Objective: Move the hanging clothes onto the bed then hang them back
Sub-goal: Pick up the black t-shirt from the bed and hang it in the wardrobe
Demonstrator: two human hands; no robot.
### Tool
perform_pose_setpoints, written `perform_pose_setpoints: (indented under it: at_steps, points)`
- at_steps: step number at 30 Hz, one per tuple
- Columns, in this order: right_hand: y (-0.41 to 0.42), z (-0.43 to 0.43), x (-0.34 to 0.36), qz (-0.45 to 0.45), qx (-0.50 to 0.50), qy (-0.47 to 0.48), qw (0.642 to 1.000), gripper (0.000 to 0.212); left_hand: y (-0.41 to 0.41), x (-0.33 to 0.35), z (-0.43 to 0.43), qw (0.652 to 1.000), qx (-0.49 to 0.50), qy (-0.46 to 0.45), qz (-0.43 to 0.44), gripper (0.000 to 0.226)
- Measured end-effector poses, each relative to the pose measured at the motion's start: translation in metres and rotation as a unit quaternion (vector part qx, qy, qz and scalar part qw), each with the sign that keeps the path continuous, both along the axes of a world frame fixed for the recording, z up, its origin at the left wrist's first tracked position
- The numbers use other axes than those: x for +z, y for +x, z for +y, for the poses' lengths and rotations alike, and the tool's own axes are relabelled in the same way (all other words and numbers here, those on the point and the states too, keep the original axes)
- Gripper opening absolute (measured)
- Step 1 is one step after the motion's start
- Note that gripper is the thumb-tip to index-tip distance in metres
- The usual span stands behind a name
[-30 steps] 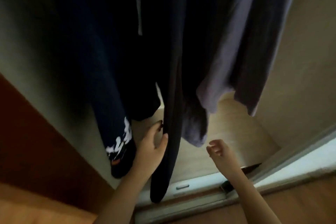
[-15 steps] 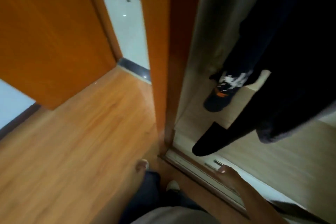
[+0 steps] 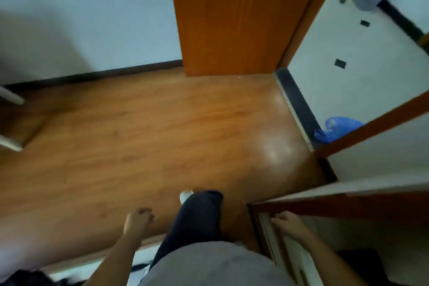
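Two bare hands, left hand [image 3: 138,218] loosely curled and empty, right hand [image 3: 289,224] empty, fingers curled, over wood floor [image 3: 139,137].

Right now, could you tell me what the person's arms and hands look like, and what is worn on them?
Both forearms are bare, with no sleeve in view. The left hand and the right hand wear no gloves; no watch, ring or bracelet shows, though the picture is blurred. Below them are a grey top and dark trousers.

Orange-brown wood-grain floor [image 3: 144,137]. Orange wooden door [image 3: 232,18]. Pale blue-white wall [image 3: 92,11]. Dark skirting [image 3: 92,76]. Blue plastic bag [image 3: 336,129]. Dark navy trouser leg [image 3: 197,218]. Grey shirt [image 3: 213,264].
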State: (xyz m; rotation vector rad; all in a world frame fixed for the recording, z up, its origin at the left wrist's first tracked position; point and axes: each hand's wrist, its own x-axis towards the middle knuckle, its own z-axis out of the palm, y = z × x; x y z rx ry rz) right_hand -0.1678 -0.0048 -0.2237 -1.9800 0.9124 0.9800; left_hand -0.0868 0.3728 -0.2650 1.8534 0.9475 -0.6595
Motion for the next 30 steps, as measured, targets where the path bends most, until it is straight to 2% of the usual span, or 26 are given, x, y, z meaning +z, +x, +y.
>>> perform_pose_setpoints:
  at_steps: [3,6,9,14,17,20,24,28,30]
  points:
    - [0.062,0.019,0.001,0.019,0.061,-0.009,0.998,0.016,0.015,-0.008,0.021,1.000,0.009,-0.001,0.022,0.011]
    - [0.131,0.039,0.001,0.065,0.122,-0.027,0.990,0.017,0.040,-0.043,0.064,0.998,-0.016,0.005,0.067,0.021]
    - [0.209,0.064,0.001,0.086,0.204,-0.030,0.975,0.015,0.070,-0.019,0.095,0.997,-0.002,0.026,0.068,0.019]
    - [0.344,0.150,0.004,0.036,0.296,-0.059,0.953,0.010,0.095,0.011,0.154,0.993,0.103,0.038,0.040,0.008]
    - [0.412,0.225,0.009,-0.011,0.330,-0.032,0.943,0.027,0.074,-0.002,0.185,0.976,0.207,0.027,0.062,0.014]
    - [0.468,0.299,0.015,-0.029,0.374,-0.010,0.927,0.030,0.056,-0.003,0.198,0.924,0.373,-0.018,0.085,0.016]
    - [0.534,0.383,0.003,-0.012,0.425,-0.007,0.905,0.031,0.047,0.001,0.208,0.808,0.575,-0.053,0.118,0.017]
    - [0.598,0.483,-0.006,0.029,0.472,0.000,0.881,0.036,0.063,0.007,0.212,0.712,0.689,-0.041,0.129,0.018]
    - [0.618,0.541,-0.010,0.024,0.536,-0.008,0.844,0.034,0.085,0.017,0.218,0.696,0.709,-0.035,0.107,0.014]
